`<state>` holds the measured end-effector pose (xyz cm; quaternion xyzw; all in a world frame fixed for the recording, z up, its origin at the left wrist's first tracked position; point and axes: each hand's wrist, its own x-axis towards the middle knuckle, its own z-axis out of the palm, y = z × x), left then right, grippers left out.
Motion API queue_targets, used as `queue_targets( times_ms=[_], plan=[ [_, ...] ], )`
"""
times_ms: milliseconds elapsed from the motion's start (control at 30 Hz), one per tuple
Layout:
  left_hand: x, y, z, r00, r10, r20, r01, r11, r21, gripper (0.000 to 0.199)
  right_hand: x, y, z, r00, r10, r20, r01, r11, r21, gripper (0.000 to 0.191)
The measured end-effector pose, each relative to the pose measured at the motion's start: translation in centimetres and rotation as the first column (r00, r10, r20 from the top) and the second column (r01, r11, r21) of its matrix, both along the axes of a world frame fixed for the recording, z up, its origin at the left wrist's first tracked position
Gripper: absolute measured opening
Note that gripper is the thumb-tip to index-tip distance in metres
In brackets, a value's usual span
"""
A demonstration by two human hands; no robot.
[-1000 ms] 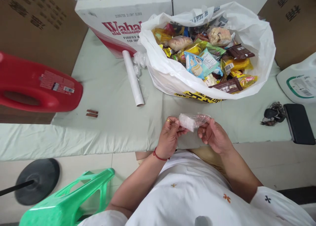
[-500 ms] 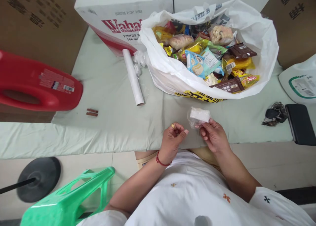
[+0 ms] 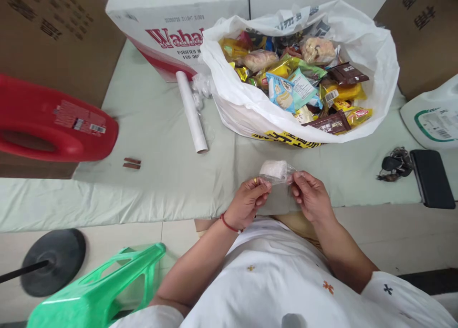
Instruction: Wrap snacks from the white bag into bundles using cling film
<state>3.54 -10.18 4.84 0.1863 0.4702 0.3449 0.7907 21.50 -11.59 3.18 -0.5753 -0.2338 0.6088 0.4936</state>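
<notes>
A small white block in clear plastic wrap [image 3: 274, 169] is held up between my hands, over the table's near edge. My left hand [image 3: 249, 200] pinches the wrap at its left side. On the right side, my right hand [image 3: 310, 194] pinches the other end of the wrap between thumb and fingers. Whether the white block is a snack or something else, I cannot tell. Just beyond my hands stands a white plastic bag [image 3: 243, 122], wide at the mouth and full of packaged snacks [image 3: 300, 87].
Left of the bag lie a white roll [image 3: 192, 113] and crumpled clear plastic [image 3: 201, 85]. Two brown strips [image 3: 132, 163] and a red jug [image 3: 82, 127] are further left. A phone [image 3: 432, 179], keys [image 3: 395, 164] and a white jug [image 3: 434, 118] sit right. Below left stands a green stool [image 3: 89, 290].
My left hand has moved onto the wrap and closed on its left side. The white block has shifted left, and the wrap is now stretched between both hands.
</notes>
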Motion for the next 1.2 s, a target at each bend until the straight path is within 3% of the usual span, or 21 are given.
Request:
queue_targets(
  times_ms=[167, 500, 600, 733, 767, 900, 967, 1033, 1200],
  plan=[
    [-1.1, 0.1, 0.3, 0.998, -0.022, 0.057, 0.029, 0.993, -0.114, 0.048, -0.1, 0.0, 0.1, 1.0, 0.007, -0.024, -0.007, 1.0, -0.017, 0.052],
    [-1.2, -0.1, -0.3, 0.997, 0.049, 0.061, -0.046, 0.998, -0.048, 0.038, 0.9, -0.4, 0.1, 0.998, 0.012, 0.056, -0.012, 1.0, -0.003, 0.054],
    [-1.3, 0.0, 0.0, 0.976, 0.055, 0.21, -0.037, 0.995, -0.091, 0.035, 0.9, -0.7, -0.1, 0.996, 0.089, 0.015, -0.09, 0.993, 0.071, 0.05],
    [-1.4, 0.1, 0.4, 0.922, 0.061, 0.382, -0.004, 0.989, -0.147, 0.032, 0.3, -1.1, -0.3, 0.964, 0.266, -0.002, -0.263, 0.955, 0.133, 0.08],
    [-1.4, 0.1, 0.5, 0.914, 0.06, 0.402, 0.003, 0.988, -0.156, 0.031, 0.1, -1.1, -0.3, 0.961, 0.274, 0.02, -0.274, 0.952, 0.138, 0.077],
    [-1.7, -0.2, 0.4, 0.904, 0.048, 0.426, 0.03, 0.984, -0.174, 0.032, 0.4, -1.0, -0.4, 0.959, 0.208, 0.195, -0.245, 0.95, 0.192, 0.027],
    [-1.9, -0.3, 0.3, 0.911, 0.042, 0.41, 0.029, 0.986, -0.164, 0.033, 1.0, -1.0, -0.5, 0.945, 0.2, 0.259, -0.257, 0.943, 0.209, 0.022],
    [-2.0, -0.4, 0.4, 0.924, 0.043, 0.379, 0.009, 0.991, -0.133, 0.033, 1.4, -1.1, -0.4, 0.943, 0.225, 0.244, -0.277, 0.939, 0.205, 0.024],
    [-1.2, -1.0, 0.6, 0.965, 0.046, 0.258, -0.044, 0.999, -0.014, 0.038, 1.3, -1.3, 0.2, 0.934, 0.348, 0.077, -0.356, 0.906, 0.231, 0.053]
  ],
)
